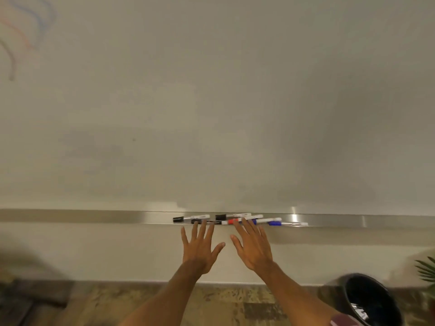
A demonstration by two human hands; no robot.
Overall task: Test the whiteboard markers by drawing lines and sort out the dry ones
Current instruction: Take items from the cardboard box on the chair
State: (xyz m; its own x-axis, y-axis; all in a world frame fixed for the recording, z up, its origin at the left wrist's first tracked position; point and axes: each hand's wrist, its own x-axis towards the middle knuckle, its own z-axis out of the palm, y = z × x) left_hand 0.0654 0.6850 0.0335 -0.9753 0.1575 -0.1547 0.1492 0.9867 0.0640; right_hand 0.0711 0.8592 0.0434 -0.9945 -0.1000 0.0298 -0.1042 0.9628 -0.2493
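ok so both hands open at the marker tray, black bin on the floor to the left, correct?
No: the head view shows the black bin on the floor to the right. The left hand and right hand are open at the marker tray.

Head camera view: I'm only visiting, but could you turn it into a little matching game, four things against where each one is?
Things
1. markers
2. wavy lines
3. black bin
4. plant

Places
A. far right edge of the view
B. lying on the metal tray
C. on the floor, lower right
D. upper left of the whiteboard

Pairs: 1-B, 2-D, 3-C, 4-A
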